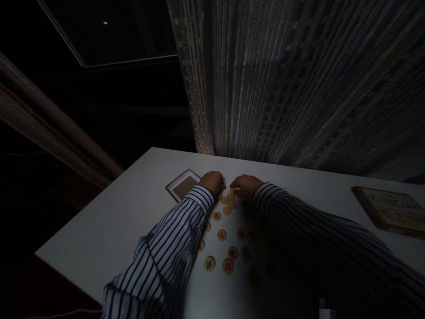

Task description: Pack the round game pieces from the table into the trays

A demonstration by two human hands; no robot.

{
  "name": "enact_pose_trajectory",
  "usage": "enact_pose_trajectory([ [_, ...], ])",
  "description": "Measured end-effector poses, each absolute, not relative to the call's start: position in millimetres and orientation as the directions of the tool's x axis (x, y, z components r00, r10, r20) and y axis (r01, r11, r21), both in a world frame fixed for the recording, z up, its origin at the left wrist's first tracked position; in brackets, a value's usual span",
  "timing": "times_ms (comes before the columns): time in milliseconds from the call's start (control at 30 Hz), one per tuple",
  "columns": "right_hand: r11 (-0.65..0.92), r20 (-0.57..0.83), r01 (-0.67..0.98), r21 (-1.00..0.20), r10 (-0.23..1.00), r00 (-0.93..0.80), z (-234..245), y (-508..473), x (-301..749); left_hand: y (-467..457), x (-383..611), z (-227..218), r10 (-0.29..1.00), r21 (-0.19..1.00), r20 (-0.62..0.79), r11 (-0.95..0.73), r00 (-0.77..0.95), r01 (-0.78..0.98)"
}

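A: Where are the discs (226, 210) set out, and how are they met by the hands?
B: They are strewn over the white table (99, 221), from near its far edge towards the wearer's side. At the far end of the scatter, the left hand (211, 182) is held with fingers curled, close against the discs; the right hand (245, 186) is placed opposite, fingers bent, tips at a disc. The hands are kept apart, and whether a disc is clamped in either cannot be told
A: How are such pieces best handled?
B: By the rim, it is judged, with light fingertips; they should be slid flat, so that neighbours are not knocked or overlapped
A: And their look?
B: Round, flat and pale yellow; plain faces are shown between the hands, while red or dark characters are borne nearer the wearer. Towards the far left corner, a rimmed tray (186, 187) is partly hidden by the left arm
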State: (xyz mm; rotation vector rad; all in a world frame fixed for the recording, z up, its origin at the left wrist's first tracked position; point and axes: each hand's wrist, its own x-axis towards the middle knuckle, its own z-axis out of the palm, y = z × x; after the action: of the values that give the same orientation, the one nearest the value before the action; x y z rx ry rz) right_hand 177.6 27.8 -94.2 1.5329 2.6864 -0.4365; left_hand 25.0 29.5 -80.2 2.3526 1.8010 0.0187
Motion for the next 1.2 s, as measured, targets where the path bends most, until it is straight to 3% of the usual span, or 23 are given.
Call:
enact_pose_trajectory([
  [100, 0.434, -0.124, 0.849, -0.303, 0.865, -0.486, -92, 30, 181, 25, 21, -76, 0.956, 0.178, -0.055, -0.274, 0.287, 0.945],
  [200, 0.306, -0.096, 0.792, -0.528, 0.905, -0.414, -86, 34, 187, 20, 17, -72, 0.94, 0.258, 0.02, -0.333, 0.34, 0.907],
  [300, 0.146, -0.109, 0.63, -0.763, 0.931, -0.349, -77, 34, 194, 15, 18, -69, 0.918, 0.403, 0.127, -0.393, 0.375, 0.826],
  [400, -0.032, -0.177, 0.461, -0.887, 0.945, -0.276, -67, 28, 200, 10, 25, -68, 0.895, 0.479, 0.213, -0.444, 0.391, 0.757],
  [600, -0.18, -0.248, 0.284, -0.942, 0.942, -0.228, -65, 15, 206, 2, 40, -68, 0.832, 0.46, 0.359, -0.553, 0.424, 0.695],
  [767, -0.185, -0.252, 0.296, -0.937, 0.946, -0.204, -64, 11, 210, 0, 45, -66, 0.781, 0.411, 0.387, -0.622, 0.491, 0.666],
  [933, -0.152, -0.215, 0.421, -0.894, 0.971, -0.106, -55, 7, 229, 2, 57, -67, 0.796, 0.297, 0.243, -0.606, 0.555, 0.738],
  [1200, -0.095, -0.142, 0.492, -0.866, 0.988, -0.058, -58, 5, 273, 12, 90, -85, 0.807, 0.13, 0.047, -0.589, 0.589, 0.797],
])
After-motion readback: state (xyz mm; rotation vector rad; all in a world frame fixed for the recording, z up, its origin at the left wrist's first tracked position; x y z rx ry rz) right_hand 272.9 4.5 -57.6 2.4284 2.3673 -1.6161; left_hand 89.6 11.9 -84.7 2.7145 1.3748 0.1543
